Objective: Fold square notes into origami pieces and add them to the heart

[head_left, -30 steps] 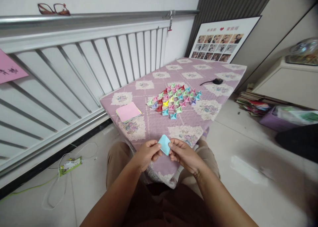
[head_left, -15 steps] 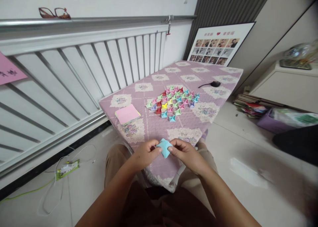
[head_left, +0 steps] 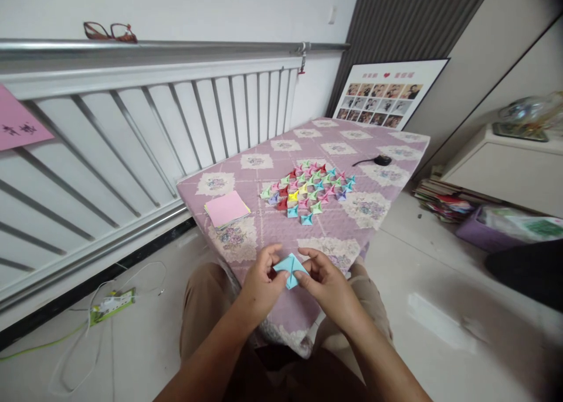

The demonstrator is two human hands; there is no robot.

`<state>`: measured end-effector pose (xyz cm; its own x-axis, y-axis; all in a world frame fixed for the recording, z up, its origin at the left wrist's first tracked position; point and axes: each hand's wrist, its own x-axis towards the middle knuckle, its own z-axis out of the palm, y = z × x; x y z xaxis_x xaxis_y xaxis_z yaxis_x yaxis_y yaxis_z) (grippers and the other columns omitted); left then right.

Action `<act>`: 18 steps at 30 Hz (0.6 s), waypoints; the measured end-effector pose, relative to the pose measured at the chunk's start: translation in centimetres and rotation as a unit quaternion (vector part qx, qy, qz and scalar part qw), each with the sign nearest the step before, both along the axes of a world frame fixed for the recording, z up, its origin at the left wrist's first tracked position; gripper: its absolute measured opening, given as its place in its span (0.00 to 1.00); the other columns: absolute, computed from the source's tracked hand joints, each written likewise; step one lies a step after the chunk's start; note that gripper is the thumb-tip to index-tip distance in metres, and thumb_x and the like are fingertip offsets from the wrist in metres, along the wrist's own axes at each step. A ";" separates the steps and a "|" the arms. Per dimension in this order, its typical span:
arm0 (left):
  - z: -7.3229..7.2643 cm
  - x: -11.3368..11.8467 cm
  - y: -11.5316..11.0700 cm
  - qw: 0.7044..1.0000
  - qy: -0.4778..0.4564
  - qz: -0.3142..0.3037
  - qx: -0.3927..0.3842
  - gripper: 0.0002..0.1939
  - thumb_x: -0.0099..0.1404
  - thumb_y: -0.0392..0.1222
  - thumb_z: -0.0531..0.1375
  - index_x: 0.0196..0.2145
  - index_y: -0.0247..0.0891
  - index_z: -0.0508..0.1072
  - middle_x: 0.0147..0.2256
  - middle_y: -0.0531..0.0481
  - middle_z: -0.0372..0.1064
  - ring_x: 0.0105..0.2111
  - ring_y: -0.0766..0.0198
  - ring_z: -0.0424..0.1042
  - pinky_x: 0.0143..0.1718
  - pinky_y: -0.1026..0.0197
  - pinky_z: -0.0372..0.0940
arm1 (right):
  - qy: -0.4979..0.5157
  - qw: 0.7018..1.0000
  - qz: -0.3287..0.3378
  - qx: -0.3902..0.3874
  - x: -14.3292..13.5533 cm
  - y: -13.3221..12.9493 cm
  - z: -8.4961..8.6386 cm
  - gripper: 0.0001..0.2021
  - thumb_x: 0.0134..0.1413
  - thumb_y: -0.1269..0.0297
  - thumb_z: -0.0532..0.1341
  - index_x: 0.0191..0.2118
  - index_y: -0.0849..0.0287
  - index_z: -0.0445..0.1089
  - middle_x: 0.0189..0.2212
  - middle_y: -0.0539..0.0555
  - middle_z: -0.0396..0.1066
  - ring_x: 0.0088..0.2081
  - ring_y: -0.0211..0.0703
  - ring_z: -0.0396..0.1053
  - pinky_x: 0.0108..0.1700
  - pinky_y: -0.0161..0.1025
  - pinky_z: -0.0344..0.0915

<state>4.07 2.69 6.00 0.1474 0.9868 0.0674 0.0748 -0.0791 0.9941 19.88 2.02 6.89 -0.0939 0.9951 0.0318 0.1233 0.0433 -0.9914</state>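
Left hand [head_left: 264,277] and right hand [head_left: 326,280] both clamped on one light-blue folded paper [head_left: 291,262], one hand per side, thumbs on the near face, tips close together but apart. Paper is diamond-like with a crease line down the middle, held over the near corner of the table [head_left: 281,235], between the person's knees. Can't tell whether it touches the cloth. Table has a purple cloth with pale floral patches. Beyond the hands, near table centre: block of small folded paper pieces [head_left: 302,188] in rough diagonal rows, colours green, pink, red, yellow, blue, violet; two blue ones sit at the near edge of the block. Left of that, near the table's left edge: stack of square paper sheets [head_left: 227,209], pink on top, yellow and other edges showing under. Far right of table: small black object [head_left: 382,160] with a thin tail, type unclear. Radiator [head_left: 229,108] runs along the left; glasses [head_left: 109,33] sit on the pipe [head_left: 197,49] above it. Photo board [head_left: 380,94] stands behind the table's far end.
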 end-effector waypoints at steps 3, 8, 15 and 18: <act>0.1 0.1 -0.1 1.000 0.002 0.004 0.001 0.28 0.57 0.31 0.59 0.55 0.42 0.60 0.35 0.52 0.66 0.33 0.67 0.66 0.34 0.66 0.60 | 0.017 0.999 0.021 -0.022 -0.1 0.0 0.2 0.13 0.50 0.54 0.62 0.35 0.57 0.67 0.24 0.46 0.62 0.27 0.36 0.60 0.30 0.34 0.58; 0.1 0.2 -0.4 0.994 -0.088 -0.009 -0.069 0.26 0.57 0.36 0.60 0.53 0.38 0.60 0.36 0.51 0.67 0.34 0.67 0.67 0.35 0.65 0.61 | 0.046 0.998 -0.014 -0.031 -0.5 -0.4 -0.1 0.14 0.48 0.51 0.63 0.30 0.57 0.66 0.23 0.46 0.61 0.26 0.35 0.57 0.30 0.34 0.56; -0.7 0.2 -0.9 0.990 -0.038 -0.051 -0.126 0.12 0.62 0.44 0.55 0.40 0.34 0.72 0.26 0.53 0.66 0.25 0.69 0.62 0.29 0.65 0.58 | 0.051 0.998 -0.015 -0.044 -0.4 -0.5 -0.7 0.15 0.48 0.49 0.63 0.31 0.57 0.66 0.24 0.48 0.65 0.29 0.37 0.62 0.33 0.36 0.59; -0.9 0.2 -0.9 0.992 -0.006 -0.049 -0.119 0.11 0.62 0.42 0.55 0.38 0.34 0.72 0.25 0.54 0.65 0.25 0.70 0.61 0.29 0.65 0.57 | 0.053 0.996 -0.024 -0.060 -0.4 -0.3 -0.3 0.19 0.45 0.48 0.65 0.36 0.57 0.68 0.27 0.49 0.67 0.30 0.38 0.63 0.32 0.35 0.59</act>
